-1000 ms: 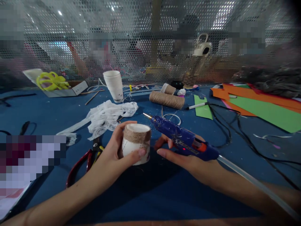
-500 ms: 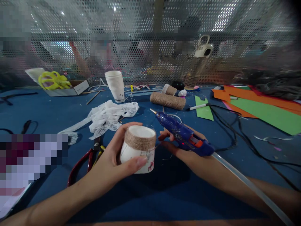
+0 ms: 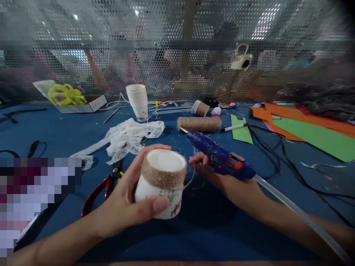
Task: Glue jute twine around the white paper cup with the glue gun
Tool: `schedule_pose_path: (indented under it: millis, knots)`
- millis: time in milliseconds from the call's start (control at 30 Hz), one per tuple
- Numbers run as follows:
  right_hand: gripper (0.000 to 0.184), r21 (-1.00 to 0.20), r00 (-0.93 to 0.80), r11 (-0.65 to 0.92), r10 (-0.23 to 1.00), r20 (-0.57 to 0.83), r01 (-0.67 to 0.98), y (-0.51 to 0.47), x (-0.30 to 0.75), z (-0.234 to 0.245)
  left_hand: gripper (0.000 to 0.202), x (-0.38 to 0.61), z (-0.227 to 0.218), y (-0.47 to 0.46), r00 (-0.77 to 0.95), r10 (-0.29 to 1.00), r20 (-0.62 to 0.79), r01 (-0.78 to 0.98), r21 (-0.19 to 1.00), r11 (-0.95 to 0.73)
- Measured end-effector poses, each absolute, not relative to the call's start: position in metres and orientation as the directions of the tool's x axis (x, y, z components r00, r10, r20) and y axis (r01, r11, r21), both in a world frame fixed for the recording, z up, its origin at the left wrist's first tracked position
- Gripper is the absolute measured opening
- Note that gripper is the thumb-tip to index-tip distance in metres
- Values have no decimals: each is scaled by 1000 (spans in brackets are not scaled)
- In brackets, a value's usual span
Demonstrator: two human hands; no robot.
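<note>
My left hand [image 3: 130, 205] is wrapped round an upturned white paper cup [image 3: 162, 183] whose upper part is wound with brown jute twine. A loose end of twine curls off the cup's right side toward my right hand. My right hand [image 3: 222, 177] grips a blue hot glue gun [image 3: 219, 157] with an orange trigger; its metal nozzle points up and left, a little apart from the cup. A clear glue stick [image 3: 299, 216] trails out of the gun's back toward the lower right.
On the blue table lie red-handled pliers [image 3: 97, 190], white lace ribbon [image 3: 127, 138], a stack of paper cups [image 3: 137, 101], a jute spool [image 3: 199, 123], a marker [image 3: 234, 127], green and orange paper sheets [image 3: 313, 127], black cables [image 3: 277, 159] and yellow scissors [image 3: 65, 95]. A perforated metal screen [image 3: 177, 48] stands behind; people sit beyond it.
The cup has come closer and tilted, so its white base faces me more. The glue gun has drawn back to the right and up, away from the cup.
</note>
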State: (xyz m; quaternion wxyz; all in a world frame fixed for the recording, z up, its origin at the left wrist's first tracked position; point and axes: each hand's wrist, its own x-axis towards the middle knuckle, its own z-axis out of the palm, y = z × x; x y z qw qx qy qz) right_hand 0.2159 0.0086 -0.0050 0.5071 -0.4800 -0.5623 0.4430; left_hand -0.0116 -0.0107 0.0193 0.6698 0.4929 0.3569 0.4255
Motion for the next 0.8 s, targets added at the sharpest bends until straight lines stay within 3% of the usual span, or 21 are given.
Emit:
schedule_pose_path:
  millis: [200, 400, 500, 667, 733, 767, 800]
  knots:
    - [28, -942, -64, 259, 966, 251, 214, -4, 224, 3, 67, -7, 10, 2, 185, 980, -79, -171, 979, 111]
    - [17, -923, -211, 355, 923, 321, 149, -14, 233, 2, 68, -5, 7, 5, 153, 985, -75, -56, 995, 85]
    - [20, -927, -242, 359, 914, 324, 114, -17, 229, 4, 66, -5, 7, 5, 168, 983, -76, -71, 993, 89]
    - [27, -889, -242, 456, 858, 453, -50, -20, 221, 5, 63, -5, 7, 6, 189, 979, -78, -96, 991, 98]
    - [29, -905, -240, 422, 874, 423, -56, -20, 220, 6, 65, -4, 7, 7, 185, 980, -79, -116, 988, 101]
    - [29, -879, -191, 468, 858, 477, -91, -20, 220, 7, 66, -4, 7, 6, 177, 981, -75, -128, 987, 99]
    - [26, -896, -249, 440, 863, 439, -56, -19, 220, 7, 65, -3, 8, 6, 167, 983, -72, -138, 986, 95]
